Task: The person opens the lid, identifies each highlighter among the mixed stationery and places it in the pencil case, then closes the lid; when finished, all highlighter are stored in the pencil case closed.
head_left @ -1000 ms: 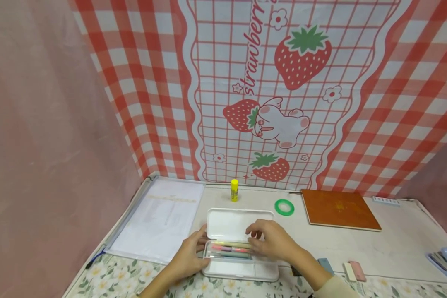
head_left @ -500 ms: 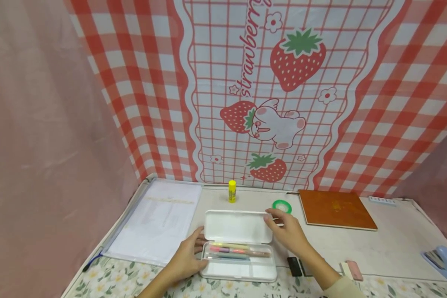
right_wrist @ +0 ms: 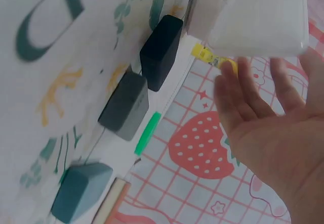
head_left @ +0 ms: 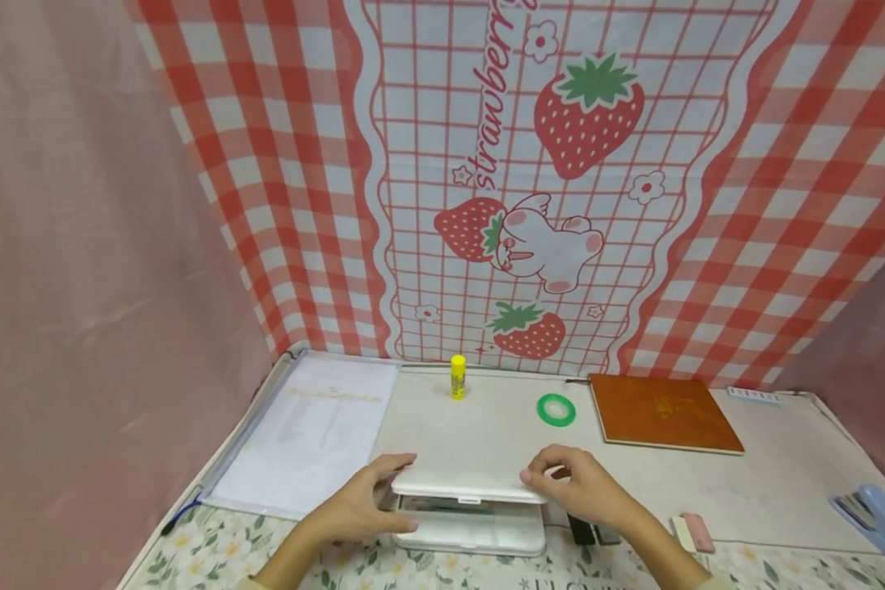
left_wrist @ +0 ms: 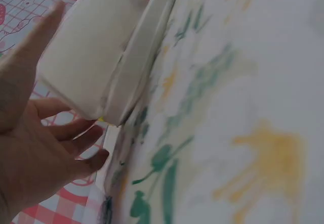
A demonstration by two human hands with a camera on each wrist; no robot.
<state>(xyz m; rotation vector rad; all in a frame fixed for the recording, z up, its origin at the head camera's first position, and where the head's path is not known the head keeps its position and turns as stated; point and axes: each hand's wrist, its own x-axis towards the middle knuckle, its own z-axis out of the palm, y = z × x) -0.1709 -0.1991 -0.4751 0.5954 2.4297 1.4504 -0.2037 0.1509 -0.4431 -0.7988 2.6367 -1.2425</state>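
A white pencil case (head_left: 468,533) lies in front of me in the head view, its lid (head_left: 468,474) folded forward but a gap left above the base. The pens inside are mostly hidden under the lid. My left hand (head_left: 357,506) stands at the case's left side, fingers spread, thumb by the base's front-left corner. In the left wrist view, the left hand (left_wrist: 43,133) shows loosely extended fingers beside the case (left_wrist: 91,47). At the lid's right corner, my right hand (head_left: 578,485) pinches the edge with thumb and fingertips. The right wrist view has the right hand (right_wrist: 271,128) beside the lid (right_wrist: 260,21).
Right of the case are a black block (head_left: 581,529), a grey block (right_wrist: 126,105) and pink-and-white erasers (head_left: 697,533). Behind stand a yellow glue stick (head_left: 458,378), green tape roll (head_left: 556,410) and brown notebook (head_left: 665,413). A document folder (head_left: 306,434) lies left, a blue stapler (head_left: 873,520) far right.
My right hand has moved from over the pens to the lid's upper right corner, then brought the lid forward and down over the base. My left hand stays at the case's left side.
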